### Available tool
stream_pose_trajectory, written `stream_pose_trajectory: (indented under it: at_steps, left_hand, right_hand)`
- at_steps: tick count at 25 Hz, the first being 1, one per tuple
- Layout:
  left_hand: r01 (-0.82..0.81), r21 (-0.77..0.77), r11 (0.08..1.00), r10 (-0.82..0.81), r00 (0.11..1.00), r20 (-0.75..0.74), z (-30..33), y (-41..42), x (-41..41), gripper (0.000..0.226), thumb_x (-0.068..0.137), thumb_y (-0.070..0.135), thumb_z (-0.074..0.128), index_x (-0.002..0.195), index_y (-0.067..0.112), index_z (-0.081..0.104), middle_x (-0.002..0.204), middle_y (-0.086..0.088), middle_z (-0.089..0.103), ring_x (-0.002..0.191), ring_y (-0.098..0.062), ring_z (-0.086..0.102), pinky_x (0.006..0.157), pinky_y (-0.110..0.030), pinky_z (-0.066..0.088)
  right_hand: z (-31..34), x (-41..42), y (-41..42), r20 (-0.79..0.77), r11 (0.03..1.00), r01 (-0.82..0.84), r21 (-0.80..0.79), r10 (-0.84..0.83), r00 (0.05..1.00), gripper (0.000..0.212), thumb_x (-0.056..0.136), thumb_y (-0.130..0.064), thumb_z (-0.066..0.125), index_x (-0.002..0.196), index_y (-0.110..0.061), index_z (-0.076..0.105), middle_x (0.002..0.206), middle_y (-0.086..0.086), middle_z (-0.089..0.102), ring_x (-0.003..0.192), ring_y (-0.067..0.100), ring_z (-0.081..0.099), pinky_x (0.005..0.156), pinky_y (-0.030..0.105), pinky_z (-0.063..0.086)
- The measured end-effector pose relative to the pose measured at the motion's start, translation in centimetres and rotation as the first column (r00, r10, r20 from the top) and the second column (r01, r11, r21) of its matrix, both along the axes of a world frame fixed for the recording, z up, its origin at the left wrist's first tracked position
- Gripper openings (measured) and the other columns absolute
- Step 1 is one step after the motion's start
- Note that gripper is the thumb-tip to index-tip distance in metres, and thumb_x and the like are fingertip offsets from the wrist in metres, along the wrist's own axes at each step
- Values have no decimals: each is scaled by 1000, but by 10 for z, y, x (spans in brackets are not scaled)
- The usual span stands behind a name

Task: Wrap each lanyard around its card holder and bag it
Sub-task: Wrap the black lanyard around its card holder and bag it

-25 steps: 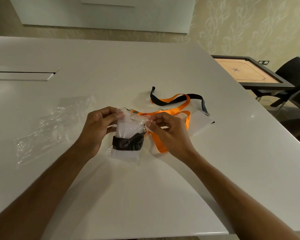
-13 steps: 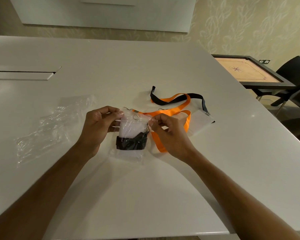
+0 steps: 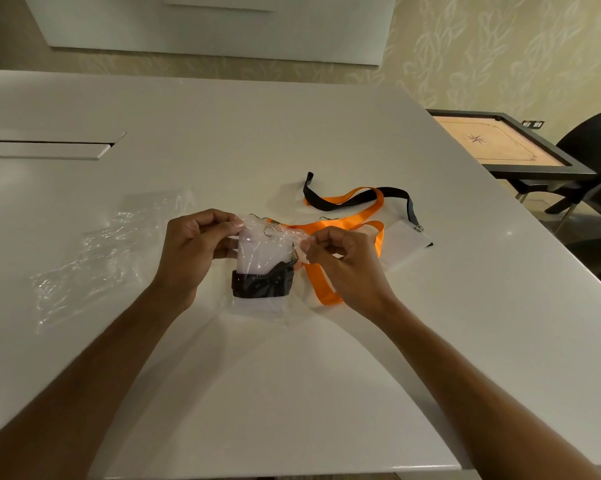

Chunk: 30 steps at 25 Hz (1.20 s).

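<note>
Head view: on the white table (image 3: 292, 393) both hands hold a clear bag (image 3: 262, 306) by its top edge. The left hand (image 3: 191, 252) pinches the left corner, the right hand (image 3: 344, 263) pinches the right. Inside the bag sits a card holder (image 3: 264, 252) with a black lanyard (image 3: 262, 284) wrapped around it. Behind the right hand lie an orange lanyard (image 3: 347, 225), another black strap (image 3: 396, 194) and a second holder (image 3: 404, 239). Spare bags (image 3: 91, 258) lie to the left.
</note>
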<state>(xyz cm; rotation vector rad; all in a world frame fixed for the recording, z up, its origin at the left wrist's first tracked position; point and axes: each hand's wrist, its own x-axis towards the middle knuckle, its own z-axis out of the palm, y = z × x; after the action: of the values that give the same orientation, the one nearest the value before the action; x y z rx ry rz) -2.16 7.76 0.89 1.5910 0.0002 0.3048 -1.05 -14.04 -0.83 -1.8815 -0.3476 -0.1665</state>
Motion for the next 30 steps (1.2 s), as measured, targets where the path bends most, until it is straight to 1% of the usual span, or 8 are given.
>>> stream_pose_trajectory:
  at_steps: [5,9,13,16,20,24,27,30]
  left_hand:
    - [45,60,997,-46,999,16,2,3,0,15,88,5,62,83,15,73,80,-1,76,69,-18,72,60,-23,56]
    - [21,146,989,-35,995,96,4,6,0,17,89,5,63,84,18,72,76,2,75,65,-16,71,60,-24,57]
    - [-39,236,971,-10,980,199,5,4,-2,19,88,4,65,86,22,71,74,12,73,63,-9,68,58,-18,55]
    - [-55,221,974,1,972,236,3,3,-3,23,88,0,63,85,22,70,72,15,72,63,-4,66,59,-14,53]
    - [-50,191,980,5,973,231,1,2,-2,23,87,0,64,85,22,71,73,14,73,66,-4,67,61,-15,53]
    - [-32,128,991,7,982,191,0,1,-1,19,87,1,64,85,19,71,73,11,74,67,-4,68,61,-15,53]
    - [20,112,994,-36,989,142,0,2,0,18,89,6,63,88,21,73,78,8,75,72,-7,69,64,-16,53]
    - [71,141,987,-92,985,146,0,2,-1,25,87,4,64,84,26,76,80,6,76,75,-9,71,64,-17,54]
  right_hand:
    - [-2,1,-1,25,1000,-7,-17,8,1000,9,94,-20,64,89,-14,70,85,-5,70,83,7,63,74,11,50]
    - [0,1,-2,7,1000,-27,-3,27,1000,8,94,-20,64,90,-16,70,87,-3,71,85,10,66,75,16,53]
    - [1,1,-1,-8,1000,-30,-6,30,1000,7,93,-19,65,92,-15,70,93,2,72,90,15,68,81,24,56]
    - [1,-1,-1,2,999,-42,-12,42,999,8,92,-18,66,93,-14,72,93,-1,73,89,12,68,80,22,56]
    - [0,-2,-1,30,998,-15,-55,17,999,9,92,-20,67,96,-15,73,94,-6,71,90,9,67,79,20,56]
    - [1,0,-2,27,999,-33,-8,33,999,8,92,-15,66,94,-13,74,91,-5,72,86,9,67,77,15,53]
    - [0,1,-2,1,999,-34,-20,34,999,9,94,-16,64,95,-12,72,91,-5,71,87,10,66,76,15,53]
    - [-2,0,1,-20,999,-29,-41,28,999,11,96,-21,61,97,-14,70,90,-7,68,86,9,66,74,13,52]
